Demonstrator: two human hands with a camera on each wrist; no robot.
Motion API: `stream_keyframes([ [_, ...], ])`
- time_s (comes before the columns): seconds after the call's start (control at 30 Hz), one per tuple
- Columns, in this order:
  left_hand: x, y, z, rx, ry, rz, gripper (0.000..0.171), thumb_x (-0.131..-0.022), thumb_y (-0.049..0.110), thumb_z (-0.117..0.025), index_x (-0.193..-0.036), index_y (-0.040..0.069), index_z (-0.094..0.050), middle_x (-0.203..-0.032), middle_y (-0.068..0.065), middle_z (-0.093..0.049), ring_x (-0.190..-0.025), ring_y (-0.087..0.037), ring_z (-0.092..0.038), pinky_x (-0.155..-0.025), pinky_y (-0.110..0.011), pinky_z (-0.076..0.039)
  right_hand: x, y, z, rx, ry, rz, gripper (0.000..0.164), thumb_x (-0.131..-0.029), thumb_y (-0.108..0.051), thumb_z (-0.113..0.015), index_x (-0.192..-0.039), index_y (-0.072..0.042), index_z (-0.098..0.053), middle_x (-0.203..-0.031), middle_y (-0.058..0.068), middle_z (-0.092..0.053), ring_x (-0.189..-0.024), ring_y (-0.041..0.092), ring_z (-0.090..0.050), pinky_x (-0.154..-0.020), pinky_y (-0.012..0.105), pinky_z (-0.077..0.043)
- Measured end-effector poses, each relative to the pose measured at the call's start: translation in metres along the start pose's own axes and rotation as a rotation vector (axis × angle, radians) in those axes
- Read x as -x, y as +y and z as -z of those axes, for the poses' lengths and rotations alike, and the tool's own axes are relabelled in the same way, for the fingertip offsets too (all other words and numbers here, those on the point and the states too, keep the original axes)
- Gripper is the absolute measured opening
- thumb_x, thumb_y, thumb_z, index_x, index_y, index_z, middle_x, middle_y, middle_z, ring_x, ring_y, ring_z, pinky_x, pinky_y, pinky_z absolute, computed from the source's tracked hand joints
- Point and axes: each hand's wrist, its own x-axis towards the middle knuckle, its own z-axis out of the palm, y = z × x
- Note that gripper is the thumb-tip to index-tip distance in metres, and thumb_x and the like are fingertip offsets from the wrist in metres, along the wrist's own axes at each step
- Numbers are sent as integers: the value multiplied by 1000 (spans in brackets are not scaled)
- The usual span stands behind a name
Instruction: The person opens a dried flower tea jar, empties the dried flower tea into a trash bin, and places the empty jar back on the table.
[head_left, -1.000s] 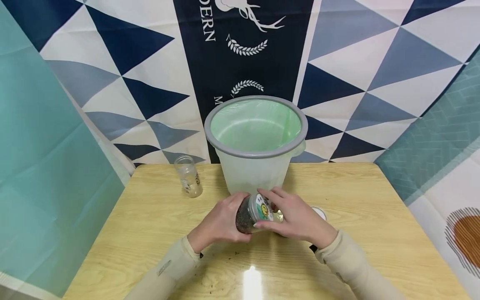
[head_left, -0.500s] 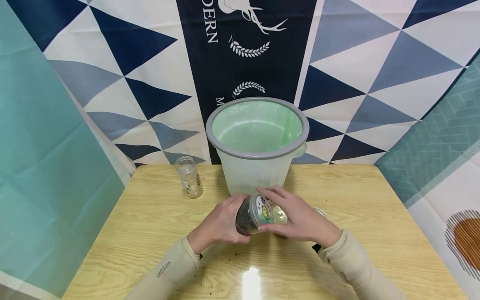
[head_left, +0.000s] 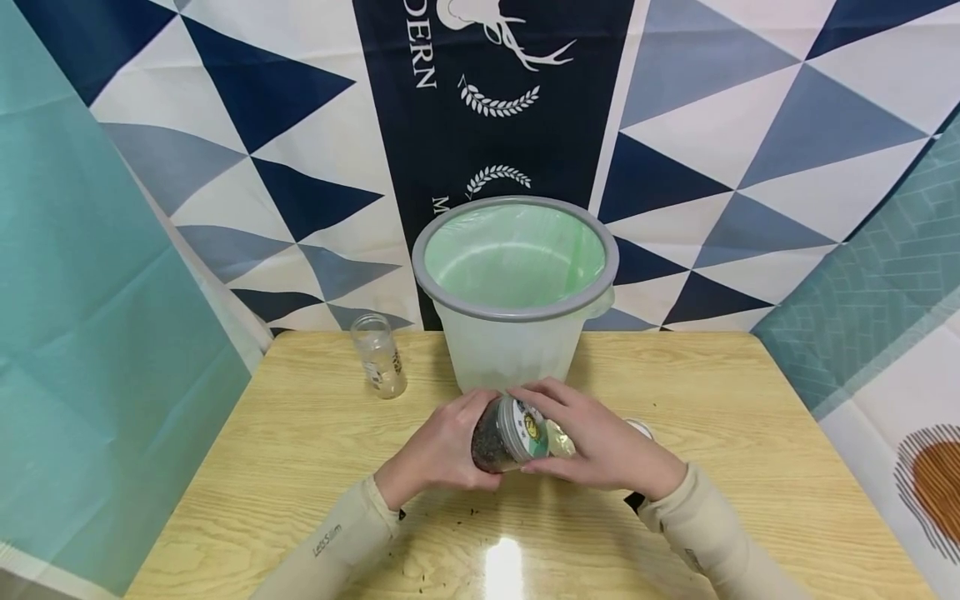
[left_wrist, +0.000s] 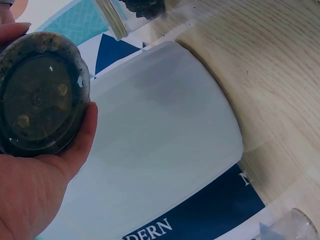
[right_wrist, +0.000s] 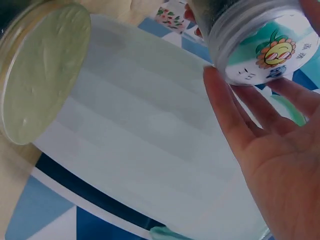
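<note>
In the head view my left hand (head_left: 442, 446) grips a clear jar of dark loose contents (head_left: 491, 437), tipped on its side over the table. Its base faces the camera in the left wrist view, with thumb and fingers around the wall. The lid (head_left: 530, 429), with a smiling sun label, points to the right. My right hand (head_left: 592, 433) spreads thumb and fingers around that lid's rim, fingertips right at the edge. In the right wrist view the sun label (right_wrist: 276, 52) shows above the fingers. Partly hidden behind the right hand stands another jar with a pale gold top (right_wrist: 47, 75).
A white bin (head_left: 510, 350) with a grey rim and green liner stands just behind the hands. An uncovered clear jar (head_left: 381, 362) is at the back left. A white round item (head_left: 639, 427) shows beyond the right wrist. Dark crumbs lie on the wooden table (head_left: 300, 467).
My right hand's fingers have shifted slightly around the lid, and the label has turned a little. The left hand and the jar have stayed almost in place.
</note>
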Motion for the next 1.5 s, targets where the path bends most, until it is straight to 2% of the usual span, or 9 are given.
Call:
stream_keyframes([
  [0.07,0,1,0,4,-3,4,92,-57,29,-94,-136,3,-54,-123,-8,-65,-104,-18,-66,-93,-34,-59,2,0,1,1,0,-10,90,-84,-49,-83,-157,-12,-44,-146,4,-54,-128,22,-60,-103,46,-56],
  [0.17,-2,2,0,1,-5,4,92,-58,29,-94,-136,3,-54,-122,-7,-65,-104,-18,-66,-93,-33,-59,4,-1,1,10,13,-65,89,-87,-52,-79,-158,-13,-42,-146,3,-54,-118,18,-64,-96,42,-59],
  [0.33,-3,4,1,1,-11,8,92,-57,28,-95,-136,3,-54,-120,-7,-65,-102,-17,-66,-92,-32,-60,3,-5,1,38,25,-149,82,-89,-53,-76,-153,-9,-49,-129,2,-60,-94,12,-66,-79,32,-58],
  [0.43,-4,4,0,5,-15,1,91,-57,27,-95,-136,3,-54,-120,-7,-65,-101,-16,-65,-91,-32,-60,3,-6,0,36,9,-159,80,-88,-55,-76,-148,-8,-53,-121,1,-61,-89,12,-64,-75,29,-57],
  [0.7,-3,3,-3,-4,-6,-27,92,-57,28,-96,-135,2,-55,-121,-7,-66,-104,-18,-66,-93,-34,-59,7,-2,4,-3,12,-51,85,-84,-49,-84,-153,-14,-48,-138,-1,-53,-112,11,-62,-90,36,-59],
  [1.0,-5,4,2,-26,2,-37,93,-55,28,-97,-134,2,-55,-120,-8,-66,-104,-18,-65,-93,-34,-59,3,-5,3,3,51,-154,77,-91,-46,-76,-153,-9,-49,-137,5,-55,-105,16,-67,-86,37,-60],
  [1.27,-2,3,5,-44,-1,-31,94,-54,29,-97,-134,2,-55,-120,-8,-66,-103,-19,-66,-93,-34,-60,-1,-8,0,4,-39,-226,82,-91,-58,-71,-150,-6,-50,-119,2,-62,-90,11,-64,-74,26,-55],
  [1.37,-2,3,5,-43,-10,-35,94,-55,29,-97,-134,2,-55,-121,-8,-66,-104,-19,-66,-93,-35,-60,0,-8,2,-6,-52,-190,83,-87,-57,-77,-149,-7,-51,-119,0,-62,-90,10,-63,-76,27,-56],
  [1.5,-2,3,3,-37,-24,-34,93,-56,29,-97,-134,3,-54,-122,-8,-66,-107,-19,-65,-95,-35,-59,4,-5,4,-7,-43,-87,86,-83,-47,-85,-152,-10,-49,-130,1,-59,-107,12,-64,-89,35,-59],
])
